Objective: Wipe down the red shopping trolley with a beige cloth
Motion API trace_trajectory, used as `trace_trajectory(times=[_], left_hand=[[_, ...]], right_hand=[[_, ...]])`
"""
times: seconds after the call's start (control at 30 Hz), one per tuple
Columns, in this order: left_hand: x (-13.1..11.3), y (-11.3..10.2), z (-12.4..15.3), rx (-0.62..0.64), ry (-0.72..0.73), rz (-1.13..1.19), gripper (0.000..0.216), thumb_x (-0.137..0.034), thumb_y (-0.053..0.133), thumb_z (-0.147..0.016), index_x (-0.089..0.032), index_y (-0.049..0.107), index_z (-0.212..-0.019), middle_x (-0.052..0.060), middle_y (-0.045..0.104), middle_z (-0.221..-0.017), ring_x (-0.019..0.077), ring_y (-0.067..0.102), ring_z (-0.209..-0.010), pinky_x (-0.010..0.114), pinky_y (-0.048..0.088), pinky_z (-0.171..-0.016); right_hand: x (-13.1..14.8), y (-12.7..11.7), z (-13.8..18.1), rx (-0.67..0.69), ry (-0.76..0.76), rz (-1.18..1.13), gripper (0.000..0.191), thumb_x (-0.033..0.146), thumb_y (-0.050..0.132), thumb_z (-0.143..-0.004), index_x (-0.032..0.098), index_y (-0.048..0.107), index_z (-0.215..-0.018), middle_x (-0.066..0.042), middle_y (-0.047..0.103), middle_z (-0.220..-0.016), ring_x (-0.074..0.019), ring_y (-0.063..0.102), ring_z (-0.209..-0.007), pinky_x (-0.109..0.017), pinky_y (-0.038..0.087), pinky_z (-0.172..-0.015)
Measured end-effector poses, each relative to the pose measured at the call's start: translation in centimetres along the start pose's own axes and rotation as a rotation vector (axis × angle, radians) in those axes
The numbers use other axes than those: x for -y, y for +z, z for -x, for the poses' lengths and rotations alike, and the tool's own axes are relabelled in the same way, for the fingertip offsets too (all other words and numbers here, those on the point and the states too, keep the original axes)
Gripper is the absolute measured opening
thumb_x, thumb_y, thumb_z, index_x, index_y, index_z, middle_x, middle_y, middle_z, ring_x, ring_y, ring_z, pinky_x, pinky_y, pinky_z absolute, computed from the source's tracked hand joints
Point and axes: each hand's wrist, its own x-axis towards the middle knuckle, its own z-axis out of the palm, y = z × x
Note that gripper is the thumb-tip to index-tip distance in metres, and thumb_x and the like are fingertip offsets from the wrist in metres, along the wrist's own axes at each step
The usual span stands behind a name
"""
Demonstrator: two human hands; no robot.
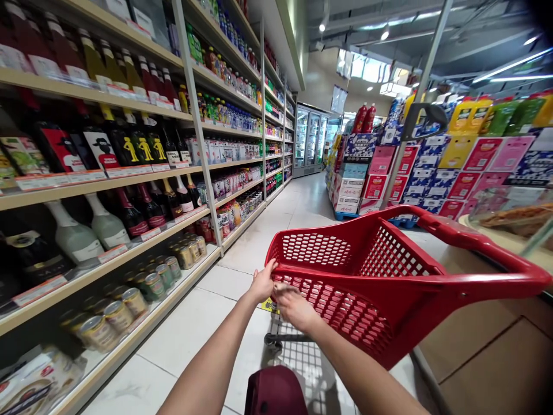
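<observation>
A red plastic shopping cart (328,282) with a lattice basket stands sideways in front of me, its handle at the right. My left hand (261,283) is closed on the narrow front corner of the basket, fingers over the rim. Just beside it, my right hand (298,306) curls against the basket's near side, below the rim. Its fingertips are somewhat blurred. The basket's floor is mostly hidden by its near wall. Under the front end, a dark caster wheel (273,341) rests on the tiled floor.
Along the left runs a tall shelf (142,236) of bottles and cans. Stacked drink cartons (432,167) with juice bottles stand at the right, near a metal post (400,155). A counter (488,346) borders the cart. Glass-door fridges (309,138) close the aisle (280,207).
</observation>
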Motion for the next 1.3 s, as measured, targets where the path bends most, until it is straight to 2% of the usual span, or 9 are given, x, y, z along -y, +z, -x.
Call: trace_trajectory(times=[0.1,0.27,0.4,0.5,0.63,0.87,0.97,1.1,1.3], left_hand=[[-0.3,-0.2,0.2,0.005,-0.012,-0.051,0.079,0.001,0.031,-0.062,-0.023,0.019,-0.136,0.001,0.041,-0.135,0.0126,0.035,-0.125,0.047,0.006,-0.108],[-2.6,-0.2,0.1,-0.021,-0.038,-0.211,0.069,-0.003,0.033,-0.067,-0.020,0.026,-0.134,0.007,0.047,-0.130,0.0177,0.040,-0.121,0.054,0.003,-0.106],[-3.9,1.1,0.4,-0.052,0.022,-0.447,0.056,-0.008,0.031,-0.075,-0.022,0.036,-0.129,0.006,0.034,-0.139,0.0215,0.026,-0.129,0.059,0.006,-0.103],[-4.0,2.1,0.8,-0.107,0.008,-0.538,0.057,-0.006,0.027,-0.076,-0.018,0.033,-0.131,0.008,0.028,-0.142,0.0213,0.020,-0.132,0.058,0.006,-0.104],[-6.1,3.8,0.5,-0.159,-0.005,-0.555,0.061,-0.004,0.029,-0.072,-0.012,0.031,-0.133,0.011,0.026,-0.142,0.0228,0.018,-0.132,0.056,0.006,-0.105],[-13.7,9.1,0.0,-0.053,0.206,-0.473,0.071,-0.005,0.032,-0.067,-0.015,0.023,-0.136,0.004,0.021,-0.144,0.0193,0.010,-0.134,0.050,0.007,-0.107],[-14.0,9.2,-0.1,-0.081,0.228,-0.511,0.065,-0.007,0.030,-0.071,-0.013,0.026,-0.135,0.007,0.025,-0.143,0.0197,0.012,-0.133,0.051,0.004,-0.107],[-14.1,9.4,-0.6,-0.082,0.228,-0.525,0.068,-0.007,0.034,-0.067,-0.011,0.027,-0.134,0.009,0.026,-0.142,0.0213,0.014,-0.133,0.052,0.005,-0.106],[-16.2,11.6,-1.6,-0.109,0.265,-0.594,0.076,-0.005,0.035,-0.063,-0.016,0.022,-0.137,0.006,0.022,-0.144,0.0234,0.012,-0.133,0.052,0.014,-0.105]], right_hand=[[0.4,-0.3,1.9,0.005,-0.036,-0.007,0.013,0.025,0.055,-0.079,0.019,0.066,-0.077,-0.003,0.066,-0.089,-0.0167,0.056,-0.096,-0.030,0.043,-0.089],[-1.9,-4.9,-0.1,-0.211,0.187,0.083,0.027,0.024,0.045,-0.085,0.018,0.057,-0.109,-0.008,0.053,-0.121,-0.0223,0.042,-0.115,-0.039,0.035,-0.096],[-5.0,-8.7,-0.6,-0.196,0.381,0.181,0.027,0.022,0.049,-0.082,0.020,0.057,-0.109,-0.009,0.062,-0.099,-0.0183,0.056,-0.082,-0.031,0.044,-0.073],[-7.8,-11.9,4.0,-0.181,0.398,0.226,0.024,0.024,0.049,-0.083,0.023,0.059,-0.104,-0.004,0.062,-0.083,-0.0153,0.054,-0.069,-0.027,0.043,-0.064],[-11.1,-15.8,11.3,-0.231,0.474,0.314,0.023,0.020,0.044,-0.084,0.020,0.062,-0.098,-0.009,0.060,-0.095,-0.0202,0.054,-0.084,-0.037,0.043,-0.078],[-11.3,-15.7,12.0,-0.263,0.436,0.323,0.026,0.020,0.051,-0.080,0.025,0.062,-0.103,-0.009,0.057,-0.110,-0.0222,0.050,-0.103,-0.040,0.041,-0.090],[-13.7,-18.3,15.2,-0.284,0.402,0.371,0.026,0.019,0.047,-0.082,0.025,0.063,-0.101,-0.008,0.057,-0.113,-0.0220,0.049,-0.106,-0.041,0.041,-0.091],[-17.1,-22.5,20.3,-0.440,0.543,0.468,0.026,0.020,0.045,-0.082,0.019,0.063,-0.101,-0.012,0.055,-0.111,-0.0255,0.048,-0.106,-0.044,0.041,-0.089],[-15.0,-21.2,17.2,-0.350,0.537,0.485,0.033,0.023,0.049,-0.077,0.019,0.060,-0.108,-0.012,0.052,-0.117,-0.0283,0.042,-0.112,-0.048,0.035,-0.095]])
